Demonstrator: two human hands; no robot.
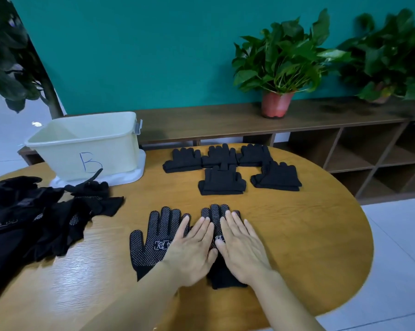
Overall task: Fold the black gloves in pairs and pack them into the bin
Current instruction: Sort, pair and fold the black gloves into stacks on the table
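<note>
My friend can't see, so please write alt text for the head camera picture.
A left hand and right hand lie flat on two dotted black gloves on a wooden table. Five folded pairs sit beyond; a loose glove pile and bin marked B are at left.

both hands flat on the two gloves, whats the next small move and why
Probably lift the left glove and lay it on the right glove: both lie flat side by side under the open left hand and right hand, not yet stacked for folding.
</note>
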